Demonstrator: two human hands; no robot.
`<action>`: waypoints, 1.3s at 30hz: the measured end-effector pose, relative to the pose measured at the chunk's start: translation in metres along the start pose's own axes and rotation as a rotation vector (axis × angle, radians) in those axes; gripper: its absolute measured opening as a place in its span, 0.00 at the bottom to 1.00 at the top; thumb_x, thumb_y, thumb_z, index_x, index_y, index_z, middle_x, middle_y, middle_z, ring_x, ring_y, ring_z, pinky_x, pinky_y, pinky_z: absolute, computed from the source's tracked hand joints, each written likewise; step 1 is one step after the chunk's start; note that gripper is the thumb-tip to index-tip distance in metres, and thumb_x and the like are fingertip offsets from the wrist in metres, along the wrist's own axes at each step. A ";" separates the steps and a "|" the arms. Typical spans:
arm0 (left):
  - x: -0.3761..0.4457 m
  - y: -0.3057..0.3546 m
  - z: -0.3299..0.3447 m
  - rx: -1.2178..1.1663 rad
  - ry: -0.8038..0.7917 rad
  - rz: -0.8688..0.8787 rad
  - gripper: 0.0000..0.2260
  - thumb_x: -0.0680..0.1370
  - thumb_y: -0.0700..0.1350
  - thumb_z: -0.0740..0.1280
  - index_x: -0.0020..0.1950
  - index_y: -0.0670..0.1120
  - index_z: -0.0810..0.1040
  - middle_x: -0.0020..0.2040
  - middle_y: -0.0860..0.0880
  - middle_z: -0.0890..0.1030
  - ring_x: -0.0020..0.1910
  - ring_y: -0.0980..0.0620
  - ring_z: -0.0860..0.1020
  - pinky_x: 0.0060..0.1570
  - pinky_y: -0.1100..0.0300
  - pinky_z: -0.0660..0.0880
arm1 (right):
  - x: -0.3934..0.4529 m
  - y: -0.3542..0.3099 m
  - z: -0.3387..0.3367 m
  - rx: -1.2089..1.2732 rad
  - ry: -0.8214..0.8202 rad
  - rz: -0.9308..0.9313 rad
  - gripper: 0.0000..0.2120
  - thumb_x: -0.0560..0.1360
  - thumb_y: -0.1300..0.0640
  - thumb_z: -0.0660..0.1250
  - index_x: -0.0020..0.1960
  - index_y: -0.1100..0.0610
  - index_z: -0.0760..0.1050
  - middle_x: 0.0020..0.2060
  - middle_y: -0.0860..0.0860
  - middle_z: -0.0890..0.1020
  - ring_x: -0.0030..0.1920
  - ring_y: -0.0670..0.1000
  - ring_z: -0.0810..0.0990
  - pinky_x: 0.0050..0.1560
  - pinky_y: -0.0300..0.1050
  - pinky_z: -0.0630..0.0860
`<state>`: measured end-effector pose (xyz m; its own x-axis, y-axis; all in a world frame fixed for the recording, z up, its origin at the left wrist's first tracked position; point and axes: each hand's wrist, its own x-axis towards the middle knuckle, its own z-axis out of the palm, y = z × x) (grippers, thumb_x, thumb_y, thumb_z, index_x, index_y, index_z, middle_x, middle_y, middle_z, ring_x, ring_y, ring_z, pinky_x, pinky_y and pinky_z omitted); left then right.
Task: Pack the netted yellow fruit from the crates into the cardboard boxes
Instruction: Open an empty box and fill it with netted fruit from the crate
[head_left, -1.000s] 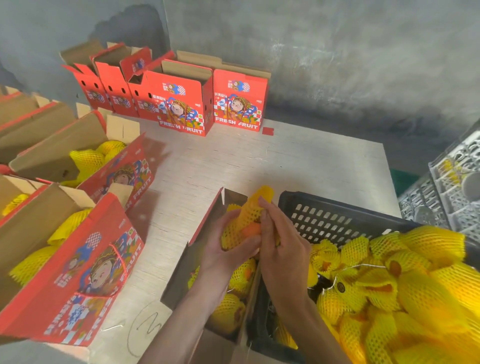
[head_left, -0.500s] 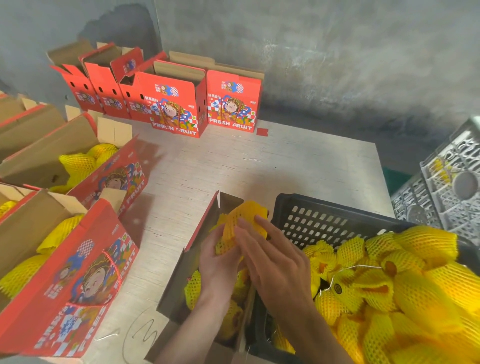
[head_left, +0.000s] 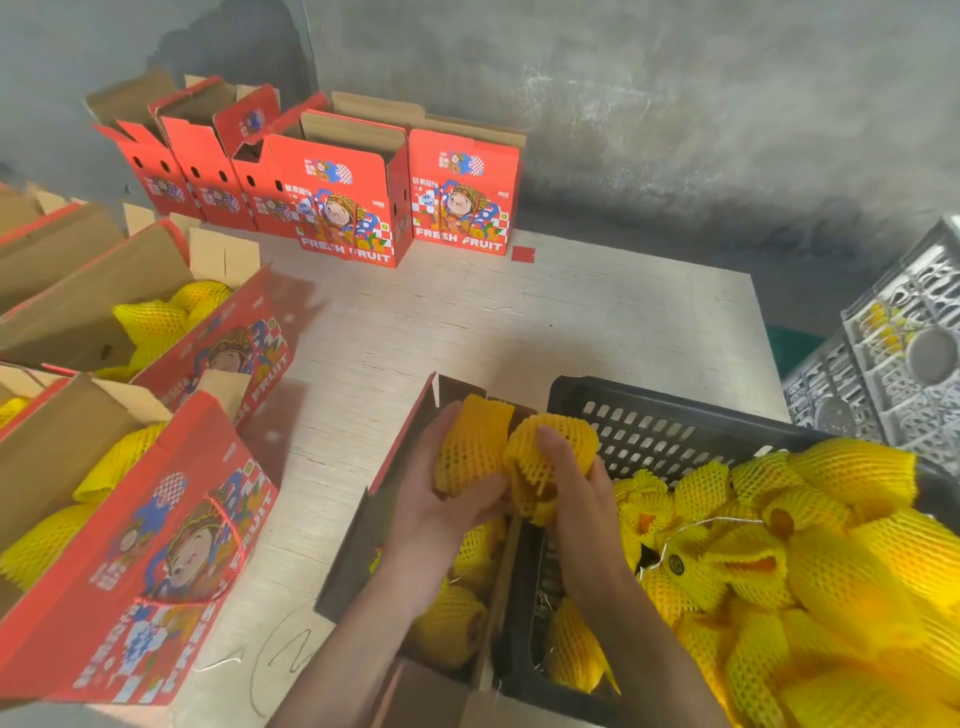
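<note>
Fruit: two netted pieces sit at frame centre above the open box (head_left: 395, 499). Left hand (head_left: 441, 506) cups one fruit (head_left: 470, 452); right hand (head_left: 576, 483) curls its fingers round the other (head_left: 545, 457). Step in hand appears to be placement; next move calls for lowering both onto the fruit already inside. Count: one black crate (head_left: 649, 415) lower right, five empty boxes (head_left: 343, 197) upper left, at least two filled boxes (head_left: 171, 545) left.
</note>
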<state>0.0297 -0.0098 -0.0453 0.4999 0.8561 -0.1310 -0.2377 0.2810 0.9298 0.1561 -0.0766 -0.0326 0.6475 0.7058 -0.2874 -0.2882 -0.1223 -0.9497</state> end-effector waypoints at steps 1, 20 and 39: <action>-0.001 -0.001 -0.004 -0.092 0.008 -0.084 0.35 0.70 0.49 0.81 0.72 0.66 0.70 0.66 0.56 0.78 0.60 0.48 0.83 0.53 0.49 0.83 | 0.000 0.000 -0.002 -0.034 0.006 -0.012 0.31 0.69 0.27 0.71 0.64 0.45 0.75 0.50 0.42 0.85 0.50 0.44 0.86 0.47 0.43 0.84; 0.035 -0.027 -0.055 1.286 0.197 0.232 0.16 0.74 0.71 0.67 0.58 0.69 0.72 0.53 0.60 0.76 0.37 0.52 0.82 0.30 0.42 0.81 | 0.050 0.033 0.062 -1.794 -0.123 -0.463 0.19 0.82 0.61 0.66 0.71 0.60 0.67 0.64 0.59 0.70 0.57 0.61 0.79 0.46 0.49 0.78; 0.035 -0.042 -0.029 1.017 0.072 0.261 0.24 0.82 0.46 0.68 0.76 0.53 0.66 0.73 0.54 0.71 0.74 0.54 0.67 0.76 0.46 0.66 | 0.049 0.022 -0.055 -1.133 0.262 -0.398 0.12 0.82 0.55 0.68 0.63 0.56 0.73 0.59 0.52 0.75 0.53 0.56 0.82 0.43 0.32 0.74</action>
<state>0.0330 0.0207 -0.0986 0.4754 0.8707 0.1258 0.4971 -0.3838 0.7782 0.2203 -0.0826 -0.0746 0.7099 0.6871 0.1547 0.6528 -0.5594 -0.5109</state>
